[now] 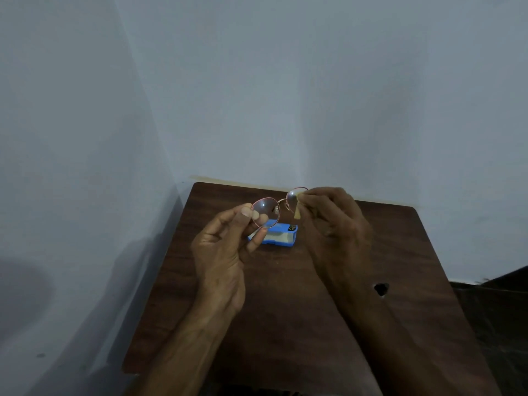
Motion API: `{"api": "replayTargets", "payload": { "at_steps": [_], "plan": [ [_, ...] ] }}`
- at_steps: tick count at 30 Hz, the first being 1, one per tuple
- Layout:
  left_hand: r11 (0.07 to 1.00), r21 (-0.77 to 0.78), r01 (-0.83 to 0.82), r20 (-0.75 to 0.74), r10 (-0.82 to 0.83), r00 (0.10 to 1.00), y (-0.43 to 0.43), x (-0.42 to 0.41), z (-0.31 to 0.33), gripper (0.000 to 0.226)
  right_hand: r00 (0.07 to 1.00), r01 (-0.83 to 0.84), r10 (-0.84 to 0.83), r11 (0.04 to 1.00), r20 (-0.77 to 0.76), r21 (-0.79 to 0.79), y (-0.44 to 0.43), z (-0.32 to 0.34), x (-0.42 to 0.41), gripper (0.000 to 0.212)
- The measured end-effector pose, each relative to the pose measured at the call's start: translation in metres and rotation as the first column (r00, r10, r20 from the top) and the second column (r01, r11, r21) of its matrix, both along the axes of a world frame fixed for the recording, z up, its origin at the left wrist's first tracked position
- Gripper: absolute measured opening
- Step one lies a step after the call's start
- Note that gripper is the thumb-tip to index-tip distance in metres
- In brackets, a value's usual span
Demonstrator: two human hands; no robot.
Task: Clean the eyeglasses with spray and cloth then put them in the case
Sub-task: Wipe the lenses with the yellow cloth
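You hold the round, thin pink-metal-framed eyeglasses (268, 210) in the air above the dark brown wooden table (405, 247). Your left hand (220, 252) pinches one lens rim. Your right hand (334, 221) pinches a small pale yellow cloth (297, 212) against the other lens. The blue rectangular case (281, 236) lies on the table beneath them.

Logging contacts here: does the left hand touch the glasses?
Touching. Head view: the left hand pinches the glasses at one lens rim.

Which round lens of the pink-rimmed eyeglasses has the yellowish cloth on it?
The lens by the right hand; the other lens, its rim pinched by the left hand, is bare.
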State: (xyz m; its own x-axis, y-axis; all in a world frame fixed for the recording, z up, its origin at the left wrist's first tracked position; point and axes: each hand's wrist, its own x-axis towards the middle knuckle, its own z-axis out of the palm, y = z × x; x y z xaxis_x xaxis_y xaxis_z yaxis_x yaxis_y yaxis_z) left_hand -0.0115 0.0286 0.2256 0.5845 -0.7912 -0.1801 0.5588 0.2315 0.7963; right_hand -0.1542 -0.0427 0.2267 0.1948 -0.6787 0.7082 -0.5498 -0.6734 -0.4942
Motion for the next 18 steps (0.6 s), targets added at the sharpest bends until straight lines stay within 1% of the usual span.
{"api": "replayTargets", "payload": {
  "at_steps": [3,5,9,11,14,15,18],
  "plan": [
    [1.0,-0.008,-0.002,-0.071,0.001,0.997,-0.002,-0.002,0.004,0.025,0.998,-0.034,0.031,0.998,-0.061,-0.05,0.007,-0.005,0.004,0.015],
    [1.0,-0.017,0.004,-0.114,-0.006,0.993,-0.002,-0.002,0.007,0.024,0.994,-0.048,0.042,0.997,-0.098,-0.058,0.012,-0.01,0.003,0.019],
    [1.0,-0.007,0.02,-0.153,-0.02,0.988,0.0,-0.001,0.007,0.015,0.998,0.069,-0.069,0.997,-0.011,-0.024,-0.004,-0.002,-0.005,0.007],
    [1.0,0.005,0.018,-0.157,-0.017,0.987,0.0,0.001,0.007,0.014,0.996,0.069,-0.071,0.997,-0.053,-0.038,-0.005,0.002,-0.003,0.005],
    [1.0,0.009,0.015,-0.154,-0.013,0.988,-0.001,0.002,0.008,0.013,0.991,0.011,-0.019,0.998,-0.135,-0.057,0.002,0.003,-0.002,0.003],
    [1.0,0.007,0.014,-0.147,-0.012,0.989,-0.001,0.002,0.008,0.012,0.991,0.025,-0.031,0.998,-0.131,-0.053,0.0,0.004,-0.004,0.002],
    [1.0,-0.005,0.01,-0.107,-0.01,0.994,0.0,0.001,0.009,0.013,0.994,0.099,-0.1,0.994,-0.038,-0.04,-0.014,0.01,-0.009,0.006]
  ]
}}
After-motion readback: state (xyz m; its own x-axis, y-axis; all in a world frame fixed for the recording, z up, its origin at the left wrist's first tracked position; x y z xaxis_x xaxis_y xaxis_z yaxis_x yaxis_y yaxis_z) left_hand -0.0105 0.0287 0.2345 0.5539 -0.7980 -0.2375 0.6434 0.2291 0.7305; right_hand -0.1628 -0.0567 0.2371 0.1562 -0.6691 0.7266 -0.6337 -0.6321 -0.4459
